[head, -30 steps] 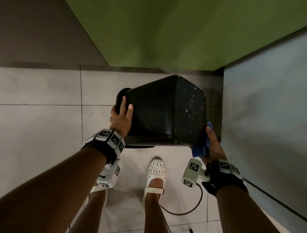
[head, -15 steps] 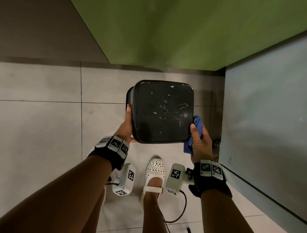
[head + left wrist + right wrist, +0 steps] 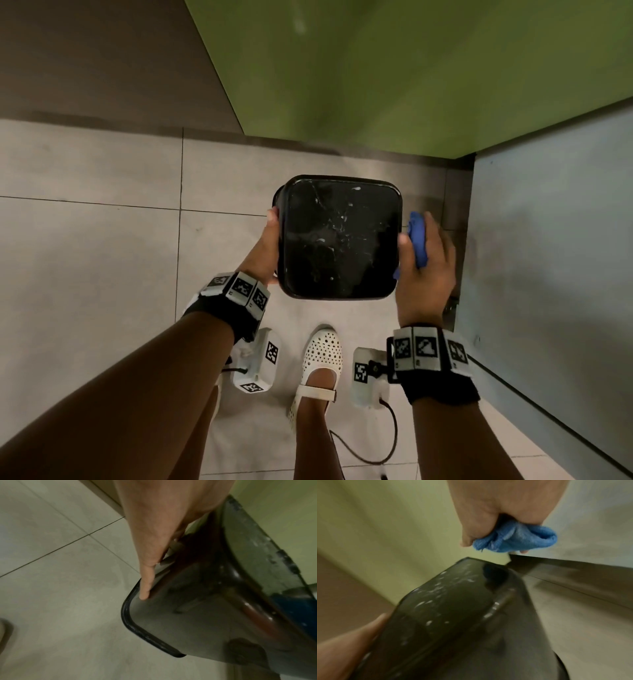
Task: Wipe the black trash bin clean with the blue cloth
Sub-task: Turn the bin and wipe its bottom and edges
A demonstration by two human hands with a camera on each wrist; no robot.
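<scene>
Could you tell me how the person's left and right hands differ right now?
The left hand holds the black plastic trash bin, bare; the right hand grips a bunched blue cloth. The left touches the bin; the right's cloth looks clear of it. Both flank the bin.

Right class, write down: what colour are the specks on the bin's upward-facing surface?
White, scattered over the black trash bin; clearest in the head view.

Glossy blk plastic bin (image 3: pixel 339 240) w/ white specks; cloth (image 3: pixel 418 240) woven, matt.
</scene>
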